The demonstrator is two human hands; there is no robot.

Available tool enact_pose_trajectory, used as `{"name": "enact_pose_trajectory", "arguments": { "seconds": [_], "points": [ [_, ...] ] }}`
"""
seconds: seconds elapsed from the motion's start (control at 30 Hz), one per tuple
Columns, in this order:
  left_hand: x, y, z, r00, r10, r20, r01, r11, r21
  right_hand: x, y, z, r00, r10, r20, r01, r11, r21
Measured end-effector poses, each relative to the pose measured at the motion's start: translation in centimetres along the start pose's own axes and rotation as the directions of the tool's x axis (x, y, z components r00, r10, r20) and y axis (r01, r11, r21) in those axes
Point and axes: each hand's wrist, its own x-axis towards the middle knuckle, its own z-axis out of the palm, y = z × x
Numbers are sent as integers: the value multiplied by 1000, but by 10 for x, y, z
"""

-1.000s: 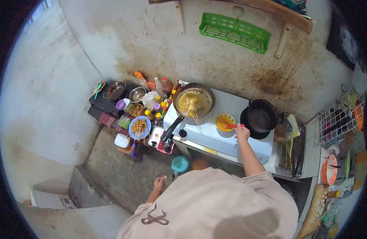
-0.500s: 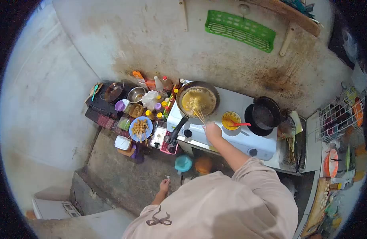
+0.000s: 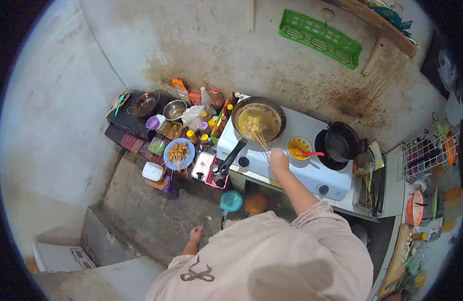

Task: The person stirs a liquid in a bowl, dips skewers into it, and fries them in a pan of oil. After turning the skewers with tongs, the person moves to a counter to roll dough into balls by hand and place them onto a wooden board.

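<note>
My right hand [image 3: 278, 161] is closed around the thin stick ends of several skewers [image 3: 262, 140]. Their pale, food-covered ends [image 3: 255, 124] lie in the yellowish liquid of a dark frying pan [image 3: 279, 114] on the white stove [image 3: 285, 173]. Just right of that hand stands a bowl of orange-yellow mixture [image 3: 294, 147] with a red spoon [image 3: 313, 153] in it. Low beside my body, my left hand [image 3: 195, 234] hangs over the floor with its fingers curled, and I see nothing in it. A small white scrap [image 3: 209, 217] shows near it on the floor.
A blue plate of browned skewers [image 3: 178, 153] sits left of the stove, among bottles [image 3: 217, 98] and tubs. The pan's handle [image 3: 233, 156] points toward the front. A black wok [image 3: 339, 141] occupies the right burner. A teal dipper [image 3: 231, 200] is below the stove.
The view has shifted slightly. My left hand has moved a little left, away from the white scrap. My right hand still grips the skewers in the pan.
</note>
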Motion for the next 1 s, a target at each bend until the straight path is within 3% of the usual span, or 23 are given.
{"name": "enact_pose_trajectory", "arguments": {
  "seconds": [0.17, 0.47, 0.57, 0.67, 0.7, 0.77, 0.83, 0.87, 0.9, 1.0],
  "points": [
    [0, 18, -6, 1000, 0, -4, -1, 996, -92, -1, 5, 9, 998, -40, -53, 41, 999, 27],
    [8, 8, -6, 996, 82, -19, -80, 994, 77, 1, 7, 10, 999, 44, -22, -44, 999, 5],
    [13, -3, -7, 996, 84, 3, -84, 990, 115, -1, 9, 7, 993, 41, -114, -31, 996, 84],
    [11, -8, -7, 997, 76, 16, -76, 997, -6, 1, 21, 13, 979, 188, -74, -151, 924, 350],
    [8, -7, -6, 997, 79, 2, -79, 996, 32, 2, 27, 20, 967, 253, -32, -217, 883, 416],
    [3, -6, -7, 996, 88, -25, -85, 991, 108, 5, 40, 37, 927, 370, 65, -345, 773, 532],
    [-15, 8, -6, 997, 76, -35, -71, 988, 137, 7, 33, 25, 758, 496, 424, -614, 324, 719],
    [-19, 12, -6, 997, 71, -39, -64, 986, 152, 9, 27, 16, 631, 500, 593, -708, 60, 704],
    [-19, 12, -6, 997, 71, -40, -64, 986, 157, 8, 25, 11, 549, 479, 685, -737, -110, 667],
    [-18, 6, -6, 996, 84, -29, -79, 984, 158, 4, 25, 9, 469, 436, 768, -731, -296, 615]
  ]
}}
